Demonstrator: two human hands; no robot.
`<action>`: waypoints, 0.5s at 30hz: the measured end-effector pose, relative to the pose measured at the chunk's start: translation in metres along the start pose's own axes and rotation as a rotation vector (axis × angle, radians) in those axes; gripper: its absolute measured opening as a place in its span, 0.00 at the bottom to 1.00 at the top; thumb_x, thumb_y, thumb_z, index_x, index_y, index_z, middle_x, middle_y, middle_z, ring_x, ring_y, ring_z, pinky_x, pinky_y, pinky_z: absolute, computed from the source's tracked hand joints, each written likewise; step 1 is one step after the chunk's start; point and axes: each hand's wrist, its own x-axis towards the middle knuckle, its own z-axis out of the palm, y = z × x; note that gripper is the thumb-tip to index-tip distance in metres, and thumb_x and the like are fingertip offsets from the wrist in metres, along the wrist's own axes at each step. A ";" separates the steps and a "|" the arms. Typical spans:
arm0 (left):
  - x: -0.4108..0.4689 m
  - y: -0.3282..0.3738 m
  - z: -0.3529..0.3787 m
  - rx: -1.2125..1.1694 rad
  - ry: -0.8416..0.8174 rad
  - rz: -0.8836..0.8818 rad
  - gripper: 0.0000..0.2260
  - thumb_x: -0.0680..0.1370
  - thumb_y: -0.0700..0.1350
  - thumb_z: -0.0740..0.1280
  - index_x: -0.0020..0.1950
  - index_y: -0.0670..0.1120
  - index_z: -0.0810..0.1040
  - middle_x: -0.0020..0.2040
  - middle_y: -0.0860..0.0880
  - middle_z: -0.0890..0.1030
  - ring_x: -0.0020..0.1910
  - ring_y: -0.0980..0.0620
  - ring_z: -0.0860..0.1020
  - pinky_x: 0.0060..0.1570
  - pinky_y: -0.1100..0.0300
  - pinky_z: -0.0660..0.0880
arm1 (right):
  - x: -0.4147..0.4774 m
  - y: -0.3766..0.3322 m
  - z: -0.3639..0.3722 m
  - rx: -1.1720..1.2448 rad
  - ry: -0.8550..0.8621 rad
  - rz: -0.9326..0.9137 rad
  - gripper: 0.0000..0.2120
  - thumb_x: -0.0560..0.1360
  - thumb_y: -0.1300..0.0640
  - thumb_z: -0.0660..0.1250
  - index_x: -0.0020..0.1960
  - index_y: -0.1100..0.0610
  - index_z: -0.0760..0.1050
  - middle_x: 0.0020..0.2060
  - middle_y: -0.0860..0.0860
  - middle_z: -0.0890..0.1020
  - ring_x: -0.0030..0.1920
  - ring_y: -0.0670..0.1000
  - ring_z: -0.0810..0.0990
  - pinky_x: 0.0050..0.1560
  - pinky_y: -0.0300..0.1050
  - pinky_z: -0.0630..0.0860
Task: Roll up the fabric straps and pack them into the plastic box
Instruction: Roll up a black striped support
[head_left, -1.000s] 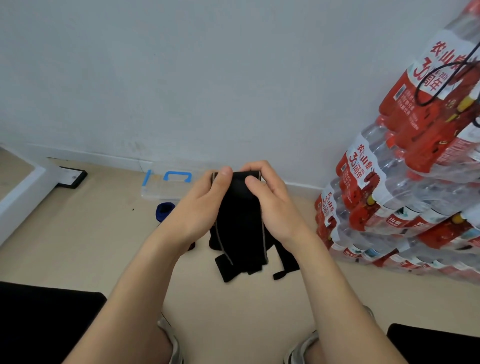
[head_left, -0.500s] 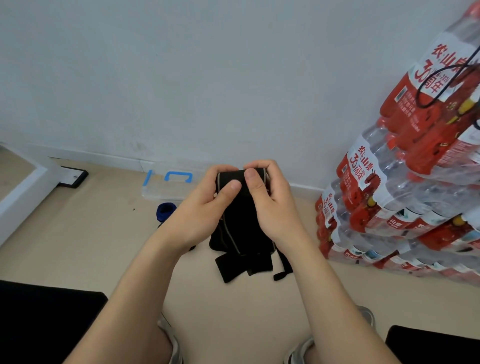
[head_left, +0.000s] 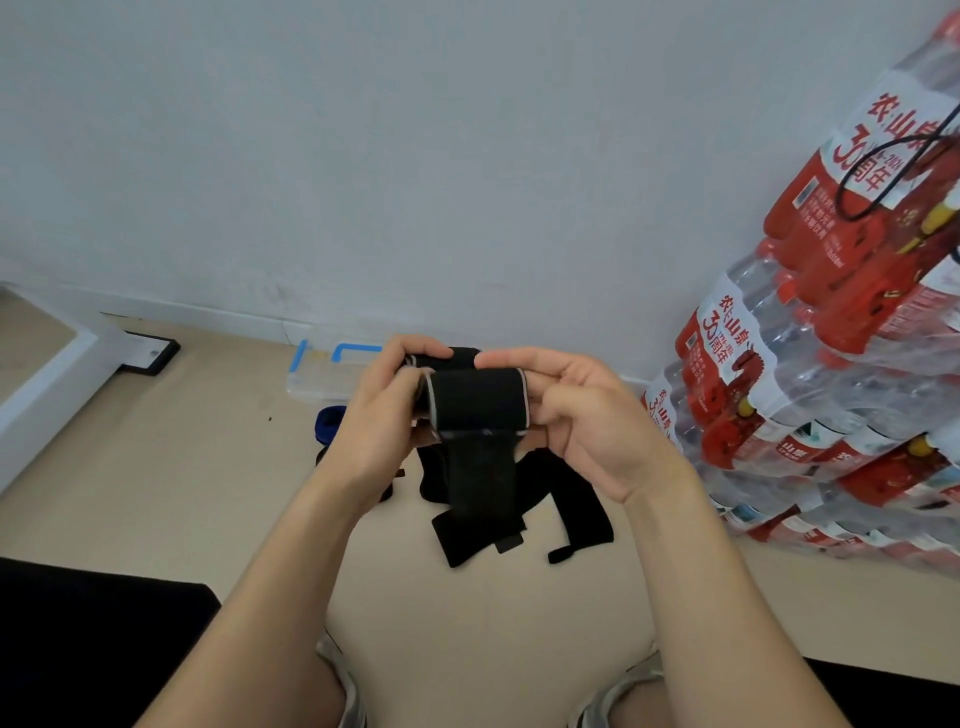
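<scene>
While both hands are raised in front of the person, they hold a black strap (head_left: 475, 405) between them, above the floor (head_left: 182, 467). The left hand (head_left: 384, 415) grips the left end of the strap's rolled part, its fingers curled over the top. The right hand (head_left: 587, 421) grips the right end, with the thumb laid along the top and the fingers curled behind and beneath. The hands sit close together, with only the width of the strap between them. A pale edge runs down each side of the rolled part.

From under the roll the loose tail (head_left: 480, 478) hangs down toward a heap of other straps (head_left: 576, 499), all black, lying on the floor. Where the tail ends among them cannot be told.

The plastic box (head_left: 322, 374) stands on the floor against the wall (head_left: 415, 156), beyond the left hand, which hides part of it. It is clear, with blue clips, and what it contains cannot be made out. A blue roll (head_left: 328, 423) lies on the floor just in front of the box.

At the right, packs of bottled water (head_left: 810, 374) with red labels are stacked against the wall, and a black cord (head_left: 883, 171) loops over the top pack. A white ledge (head_left: 47, 384) runs along the left edge of the view.
</scene>
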 end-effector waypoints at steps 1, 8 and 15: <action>0.000 0.000 -0.001 -0.039 -0.035 -0.031 0.14 0.82 0.46 0.59 0.62 0.48 0.81 0.58 0.44 0.85 0.54 0.41 0.85 0.45 0.48 0.85 | -0.001 0.000 -0.002 -0.035 -0.006 -0.046 0.25 0.78 0.74 0.60 0.68 0.57 0.83 0.60 0.59 0.88 0.58 0.59 0.89 0.50 0.50 0.87; -0.006 -0.007 0.011 0.260 -0.200 0.047 0.11 0.81 0.43 0.73 0.63 0.53 0.84 0.49 0.44 0.87 0.38 0.45 0.85 0.39 0.50 0.85 | 0.012 0.012 -0.001 -0.704 0.579 -0.296 0.10 0.79 0.63 0.71 0.45 0.50 0.85 0.36 0.51 0.86 0.37 0.50 0.84 0.37 0.47 0.80; -0.007 -0.007 0.020 0.387 -0.268 0.062 0.13 0.81 0.56 0.74 0.64 0.56 0.80 0.45 0.45 0.85 0.32 0.45 0.82 0.32 0.52 0.81 | 0.017 0.038 0.006 -0.381 0.731 -0.012 0.24 0.86 0.44 0.67 0.49 0.66 0.80 0.41 0.64 0.85 0.42 0.61 0.86 0.47 0.60 0.85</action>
